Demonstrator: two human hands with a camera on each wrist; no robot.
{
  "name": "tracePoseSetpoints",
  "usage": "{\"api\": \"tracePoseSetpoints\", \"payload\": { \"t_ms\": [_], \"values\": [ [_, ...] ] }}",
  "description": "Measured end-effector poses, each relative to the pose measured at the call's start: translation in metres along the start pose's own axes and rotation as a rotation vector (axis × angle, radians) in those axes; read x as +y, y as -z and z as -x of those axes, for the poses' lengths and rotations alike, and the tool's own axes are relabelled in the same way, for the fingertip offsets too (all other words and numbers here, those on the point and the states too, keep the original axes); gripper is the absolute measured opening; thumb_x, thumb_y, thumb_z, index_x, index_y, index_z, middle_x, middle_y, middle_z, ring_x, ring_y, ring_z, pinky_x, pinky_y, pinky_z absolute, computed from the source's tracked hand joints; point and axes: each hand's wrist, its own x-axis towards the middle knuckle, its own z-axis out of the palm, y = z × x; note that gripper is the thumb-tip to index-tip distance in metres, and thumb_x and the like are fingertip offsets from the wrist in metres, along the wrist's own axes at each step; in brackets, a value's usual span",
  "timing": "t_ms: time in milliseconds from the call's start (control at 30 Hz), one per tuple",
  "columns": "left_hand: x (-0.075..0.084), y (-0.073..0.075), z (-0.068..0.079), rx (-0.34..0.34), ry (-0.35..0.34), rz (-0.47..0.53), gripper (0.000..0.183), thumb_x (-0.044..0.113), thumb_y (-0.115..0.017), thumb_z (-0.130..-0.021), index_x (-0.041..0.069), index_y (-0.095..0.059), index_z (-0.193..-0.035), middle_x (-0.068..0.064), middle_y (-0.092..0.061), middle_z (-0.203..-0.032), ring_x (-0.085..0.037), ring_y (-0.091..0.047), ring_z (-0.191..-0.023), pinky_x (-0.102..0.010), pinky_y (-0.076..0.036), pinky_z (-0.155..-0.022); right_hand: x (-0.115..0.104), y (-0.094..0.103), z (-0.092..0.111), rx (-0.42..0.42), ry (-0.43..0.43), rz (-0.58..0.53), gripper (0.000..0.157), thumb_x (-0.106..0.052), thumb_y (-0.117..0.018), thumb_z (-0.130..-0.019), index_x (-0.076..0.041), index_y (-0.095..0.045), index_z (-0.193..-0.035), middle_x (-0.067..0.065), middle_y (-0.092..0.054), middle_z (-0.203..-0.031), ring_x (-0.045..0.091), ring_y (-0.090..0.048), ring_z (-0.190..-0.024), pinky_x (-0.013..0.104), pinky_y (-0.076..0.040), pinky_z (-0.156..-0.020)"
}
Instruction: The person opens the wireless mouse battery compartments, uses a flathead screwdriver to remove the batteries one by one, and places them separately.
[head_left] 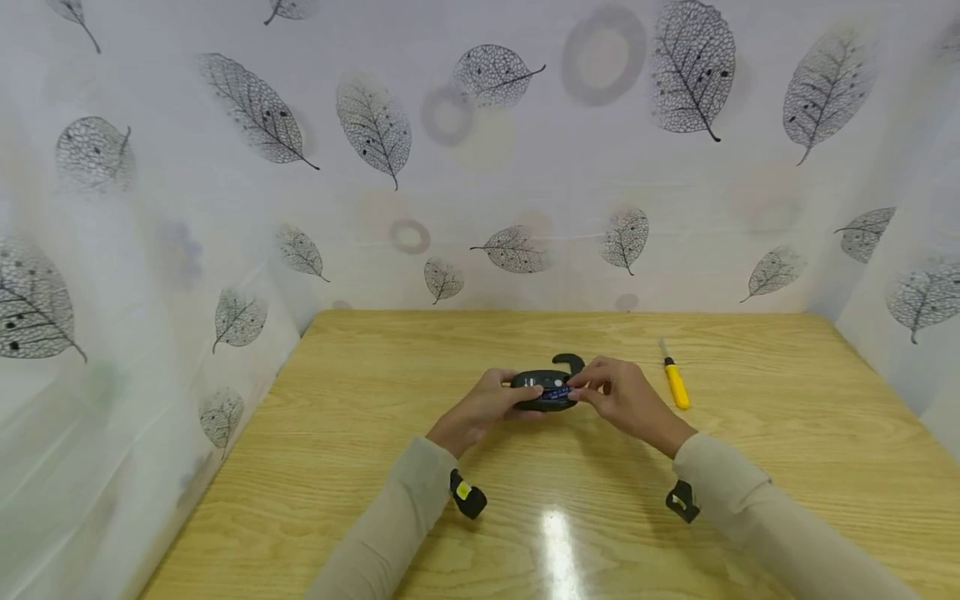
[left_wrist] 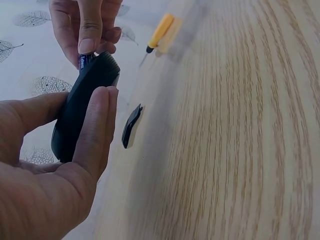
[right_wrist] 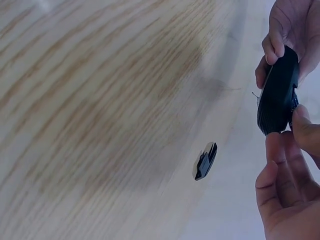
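Observation:
My left hand (head_left: 482, 410) grips a black wireless mouse (head_left: 530, 381), turned underside up, with its thumb across the near edge. In the mouse's open compartment lies a dark blue battery (head_left: 557, 394) with pale print. Thumb and fingertips of my right hand (head_left: 628, 405) pinch the battery's right end. In the left wrist view the battery (left_wrist: 84, 61) sticks out past the side of the mouse (left_wrist: 80, 110). Fingers of the right hand (right_wrist: 287, 192) touch the ribbed end of the mouse (right_wrist: 277, 95) in the right wrist view.
A curved black cover (head_left: 572, 362) lies on the wooden table (head_left: 360, 500) just behind the mouse. Right of my right hand lies a screwdriver (head_left: 677, 388) with a yellow handle. A leaf-patterned curtain (head_left: 525, 183) surrounds the table's back and sides.

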Motion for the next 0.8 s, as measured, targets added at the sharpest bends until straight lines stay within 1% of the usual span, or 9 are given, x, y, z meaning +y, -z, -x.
{"api": "tracePoseSetpoints", "payload": {
  "t_ms": [133,267,400,500,567,667,800],
  "values": [
    [0.0,0.002,0.0,0.0,0.0,-0.019,0.051,0.007,-0.065,-0.1,-0.011,-0.045,-0.143,-0.025,-0.056,-0.13,-0.031,-0.07,-0.105,-0.043,-0.054,-0.099,0.0,0.002,0.0,-0.023,-0.031,0.003,0.011,-0.003,-0.076,-0.091,-0.007,-0.079,-0.101,0.004,-0.074,-0.097,0.011,-0.062,-0.074,0.026,-0.054,-0.06],
    [0.0,0.002,0.001,0.005,0.001,-0.029,0.053,0.008,-0.066,-0.1,-0.011,-0.043,-0.144,-0.026,-0.056,-0.129,-0.031,-0.07,-0.104,-0.042,-0.054,-0.098,-0.001,0.005,0.0,-0.042,-0.059,-0.007,0.012,-0.003,-0.075,-0.091,-0.005,-0.078,-0.102,0.005,-0.075,-0.095,0.012,-0.064,-0.074,0.027,-0.056,-0.061],
    [0.0,0.003,0.001,0.014,0.005,-0.032,0.054,0.008,-0.066,-0.099,-0.011,-0.042,-0.145,-0.026,-0.057,-0.129,-0.032,-0.071,-0.103,-0.041,-0.056,-0.097,-0.001,0.007,-0.001,-0.062,-0.062,-0.011,0.015,-0.002,-0.074,-0.091,-0.003,-0.077,-0.106,0.007,-0.075,-0.098,0.015,-0.067,-0.078,0.026,-0.058,-0.065],
    [0.0,0.003,0.001,0.018,0.01,-0.029,0.055,0.007,-0.066,-0.099,-0.011,-0.042,-0.145,-0.026,-0.056,-0.129,-0.033,-0.071,-0.103,-0.04,-0.056,-0.095,-0.001,0.009,-0.001,-0.075,-0.06,-0.023,0.018,-0.001,-0.073,-0.092,-0.002,-0.077,-0.109,0.01,-0.075,-0.1,0.021,-0.069,-0.078,0.026,-0.057,-0.062],
    [0.0,0.003,0.0,0.02,0.013,-0.031,0.055,0.007,-0.066,-0.099,-0.011,-0.042,-0.145,-0.026,-0.056,-0.129,-0.033,-0.071,-0.103,-0.039,-0.057,-0.095,0.0,0.01,-0.001,-0.075,-0.056,-0.023,0.019,0.0,-0.073,-0.091,-0.002,-0.077,-0.11,0.01,-0.075,-0.1,0.022,-0.068,-0.076,0.026,-0.056,-0.06],
    [-0.001,0.003,0.001,0.02,0.014,-0.038,0.053,0.007,-0.066,-0.099,-0.011,-0.044,-0.144,-0.026,-0.058,-0.128,-0.033,-0.071,-0.102,-0.039,-0.057,-0.093,0.002,0.013,-0.001,-0.065,-0.051,-0.009,0.017,0.001,-0.073,-0.091,-0.004,-0.079,-0.106,0.008,-0.075,-0.098,0.024,-0.066,-0.073,0.026,-0.054,-0.057],
    [-0.001,0.005,0.002,0.027,0.015,-0.042,0.053,0.007,-0.065,-0.1,-0.011,-0.043,-0.144,-0.027,-0.057,-0.13,-0.033,-0.071,-0.103,-0.037,-0.058,-0.091,0.006,0.02,0.0,-0.044,-0.06,-0.012,0.017,0.002,-0.073,-0.091,-0.003,-0.079,-0.106,0.01,-0.075,-0.1,0.026,-0.066,-0.072,0.027,-0.052,-0.054]
  ]
}}
